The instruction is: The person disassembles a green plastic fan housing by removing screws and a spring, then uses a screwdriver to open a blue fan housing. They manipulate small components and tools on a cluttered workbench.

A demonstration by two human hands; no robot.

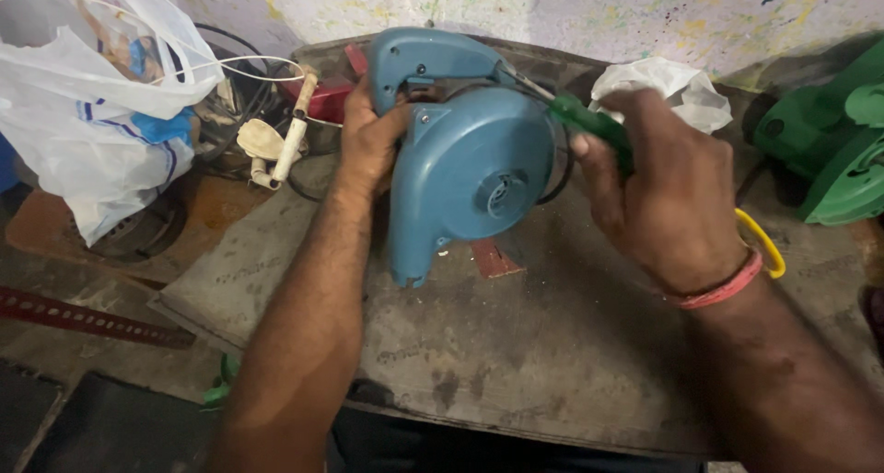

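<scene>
Left hand [368, 141]: closed around the rear of the blue blower [470, 169], thumb pressed on the housing beside the handle.
Right hand [663, 197]: curled tight on the green-handled screwdriver [589, 128], its shaft angled up-left to the handle joint.
Blue blower: stood upright on the grey slab [552, 344], nozzle down.
Surroundings: white plastic bag [92, 114] at left; green tool [829, 151] at right.

Blower [470, 164] on workbench [552, 344]; bag [92, 95] left, perhaps another tool [829, 141] right.

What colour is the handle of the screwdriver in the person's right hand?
Green, seen best in the head view: the screwdriver handle sits in the right hand.
</scene>
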